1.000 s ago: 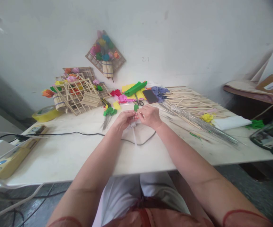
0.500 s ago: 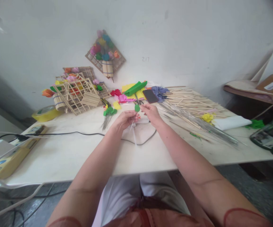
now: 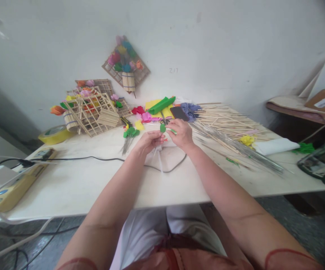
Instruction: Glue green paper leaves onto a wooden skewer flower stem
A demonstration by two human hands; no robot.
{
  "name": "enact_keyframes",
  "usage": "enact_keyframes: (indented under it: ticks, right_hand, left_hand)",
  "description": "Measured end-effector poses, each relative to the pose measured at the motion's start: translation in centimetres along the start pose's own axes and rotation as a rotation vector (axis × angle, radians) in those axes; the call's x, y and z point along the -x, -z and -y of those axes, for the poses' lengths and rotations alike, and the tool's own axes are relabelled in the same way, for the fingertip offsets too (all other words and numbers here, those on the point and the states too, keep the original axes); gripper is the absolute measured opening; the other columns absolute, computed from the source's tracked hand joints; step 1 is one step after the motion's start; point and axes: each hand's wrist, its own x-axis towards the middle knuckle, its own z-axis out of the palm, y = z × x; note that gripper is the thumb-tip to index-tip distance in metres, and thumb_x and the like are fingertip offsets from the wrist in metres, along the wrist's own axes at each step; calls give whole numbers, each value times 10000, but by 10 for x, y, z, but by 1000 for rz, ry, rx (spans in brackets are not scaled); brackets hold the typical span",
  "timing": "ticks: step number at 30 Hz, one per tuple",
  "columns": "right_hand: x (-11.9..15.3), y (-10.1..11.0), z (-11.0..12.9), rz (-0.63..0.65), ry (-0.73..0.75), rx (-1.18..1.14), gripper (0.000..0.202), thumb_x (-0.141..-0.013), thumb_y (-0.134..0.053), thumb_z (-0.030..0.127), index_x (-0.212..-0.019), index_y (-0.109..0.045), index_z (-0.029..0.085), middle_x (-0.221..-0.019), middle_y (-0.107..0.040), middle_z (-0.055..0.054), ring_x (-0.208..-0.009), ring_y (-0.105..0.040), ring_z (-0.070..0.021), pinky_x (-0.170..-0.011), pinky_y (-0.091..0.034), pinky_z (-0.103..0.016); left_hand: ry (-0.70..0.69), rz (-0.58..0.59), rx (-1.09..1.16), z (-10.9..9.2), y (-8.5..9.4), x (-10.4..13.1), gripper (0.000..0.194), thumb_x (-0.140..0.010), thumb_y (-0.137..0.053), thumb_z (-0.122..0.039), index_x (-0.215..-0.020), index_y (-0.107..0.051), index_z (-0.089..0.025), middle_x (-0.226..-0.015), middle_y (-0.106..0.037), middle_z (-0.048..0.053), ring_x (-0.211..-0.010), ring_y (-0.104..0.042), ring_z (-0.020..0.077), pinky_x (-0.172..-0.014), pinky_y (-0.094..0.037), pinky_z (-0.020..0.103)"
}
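Observation:
My left hand [image 3: 151,141] is closed, pinching a thin stem that carries a round green paper leaf [image 3: 162,128] at its tip. My right hand [image 3: 181,133] is closed beside the leaf, its thumb and forefinger at the leaf's right edge. A second small green paper piece [image 3: 174,131] shows between the right fingers. A little red-orange bit is visible by the left fingertips. Below the hands lies a white item with a black cord [image 3: 168,171], mostly hidden. Left of the hands, a bunch of green leaves on wires [image 3: 131,132] rests on the table.
Bamboo lattice frames with paper flowers [image 3: 92,112] stand at the left, near yellow tape [image 3: 52,134] and a power strip [image 3: 24,180]. Behind my hands are scissors [image 3: 164,120], coloured paper [image 3: 161,105] and a phone [image 3: 178,113]. Thin sticks [image 3: 224,119] and wires [image 3: 243,150] spread rightward.
My right hand has turned and come closer in around the leaf, and a second green piece now shows in its fingers. My left hand stays nearly in place.

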Motion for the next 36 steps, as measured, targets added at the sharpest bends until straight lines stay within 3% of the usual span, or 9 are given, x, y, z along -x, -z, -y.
enact_keyframes:
  ticks: [12,22,30,36]
  right_hand:
    - [2,1,-1,33,218,168,225,-851,-491,291,-819,-695,201,-767,-583,-65,-787,-434,-204,-696,-282,-343]
    - [-1,4,4,62,301,245,297,-890,-426,254,-740,-673,187,-727,-586,-65,-754,-427,-195,-653,-255,-338]
    - [-3,4,7,90,264,219,282,-875,-446,238,-712,-666,171,-721,-589,-71,-755,-444,-195,-646,-283,-330]
    - [0,0,8,50,154,42,177,-819,-521,234,-739,-663,166,-733,-606,-60,-754,-497,-183,-668,-359,-302]
  left_hand:
    - [23,-31,15,0,0,0,63,-708,-577,-66,-739,-632,-71,-635,-631,43,-502,-574,80,-532,-515,201]
    - [37,-56,3,0,-2,0,54,-706,-573,-66,-726,-622,-78,-633,-636,42,-501,-576,79,-533,-507,198]
    - [-5,-85,-20,0,-2,0,55,-696,-583,-64,-731,-625,-65,-637,-644,54,-505,-585,87,-535,-513,206]
    - [-20,-71,-37,0,-1,0,46,-683,-603,-69,-715,-636,-63,-642,-640,51,-515,-587,86,-550,-518,213]
